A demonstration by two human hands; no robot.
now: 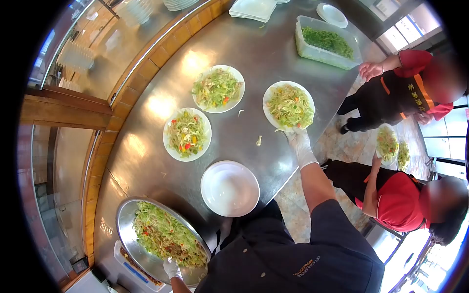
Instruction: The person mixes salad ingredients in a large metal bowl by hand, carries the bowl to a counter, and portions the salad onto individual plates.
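Observation:
My right hand [301, 148], in a white glove, grips the near rim of a white plate [266, 108] heaped with shredded salad [289, 105]. My left hand [172, 269], also gloved, is inside a large metal bowl [128, 233] at the lower left, against the edge of a pile of mixed salad [163, 232]; its fingertips are hard to make out. Two more plates of salad, an upper one [218, 89] and a lower one [187, 134], lie to the left on the steel table. In front of me stands a white bowl [230, 188] with nothing in it.
A plastic tub [326, 45] of chopped greens and stacked white plates [252, 10] stand at the table's far end. Salad scraps [259, 140] lie on the steel. To the right are two people in red shirts; the nearer person [400, 200] holds a salad plate [387, 144].

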